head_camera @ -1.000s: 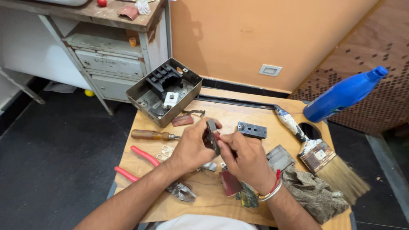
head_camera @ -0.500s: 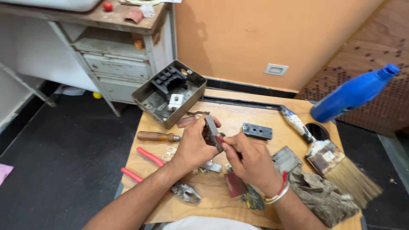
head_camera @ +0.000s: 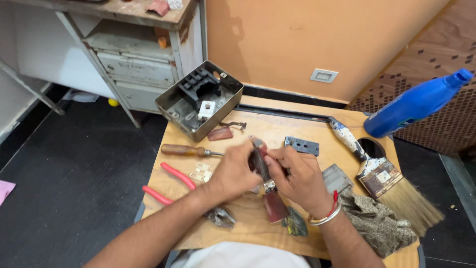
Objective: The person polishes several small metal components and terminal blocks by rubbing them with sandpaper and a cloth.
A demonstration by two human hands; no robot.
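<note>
Under both hands lies a wooden board (head_camera: 277, 134) serving as a work surface, and everything else sits around the grip at its middle. Far to the right of the grip, a blue plastic bottle (head_camera: 416, 104) leans at the board's edge. Beyond the hands to the left, an open grey metal box (head_camera: 198, 99) holds dark fittings and a small white part. Right of the grip lies a wide paintbrush (head_camera: 382, 176) with a paint-spattered handle, and nearer the body on that side a crumpled patterned rag (head_camera: 377, 223). Left of the grip lie red-handled pliers (head_camera: 173, 183) and, just beyond them, a wooden-handled screwdriver (head_camera: 186, 150). A grey slotted metal plate (head_camera: 302, 146) rests just past the right hand. Between the two hands, raised just above the board, is a small dark component (head_camera: 260, 161); what it is exactly stays hard to make out. The left hand (head_camera: 233, 173) closes its fingers on it from the left, and the right hand (head_camera: 297, 176) pinches it from the right.
</note>
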